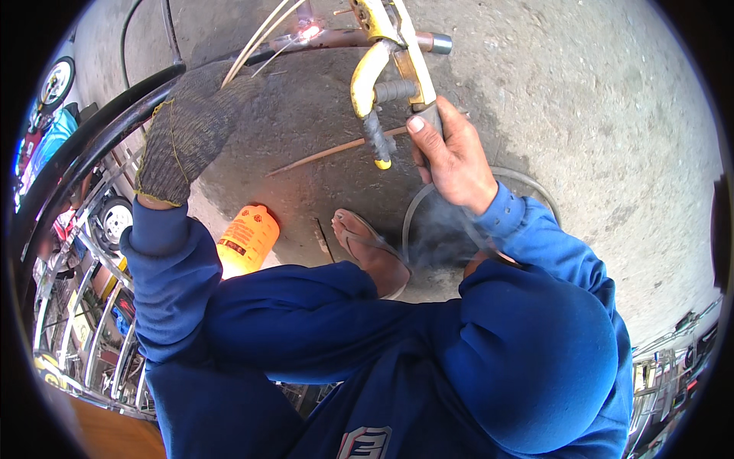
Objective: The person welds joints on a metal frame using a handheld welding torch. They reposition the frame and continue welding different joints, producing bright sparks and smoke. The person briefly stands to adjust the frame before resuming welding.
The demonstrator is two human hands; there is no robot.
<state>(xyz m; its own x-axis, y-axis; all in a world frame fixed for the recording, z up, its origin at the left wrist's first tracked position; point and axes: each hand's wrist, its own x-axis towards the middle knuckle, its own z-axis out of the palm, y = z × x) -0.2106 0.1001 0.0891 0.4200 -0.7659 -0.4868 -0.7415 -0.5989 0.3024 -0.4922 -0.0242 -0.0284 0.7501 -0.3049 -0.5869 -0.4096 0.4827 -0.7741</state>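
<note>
My right hand (456, 157), bare, is closed around the grey grip of a yellow welding electrode holder (371, 73). Dark tape wraps the holder's lever, and its jaws point toward the top edge. Beyond them, a spot on a brown metal pipe (348, 38) glows bright. My left hand (191, 126) wears a dark knitted glove with yellow edging. Several thin welding rods (260, 38) stick out of its closed fingers, which lie close to the pipe's left part. The glove hides the fingertips and the rods' lower ends.
A bent black tube frame (92, 138) curves along the left. An orange plastic container (250, 236) stands near my sandalled foot (371, 256). On the concrete lie a thin brown rod (329, 155) and a grey cable (527, 177). Smoke drifts below my right hand. Metal racks (84, 321) and wheels fill the left edge.
</note>
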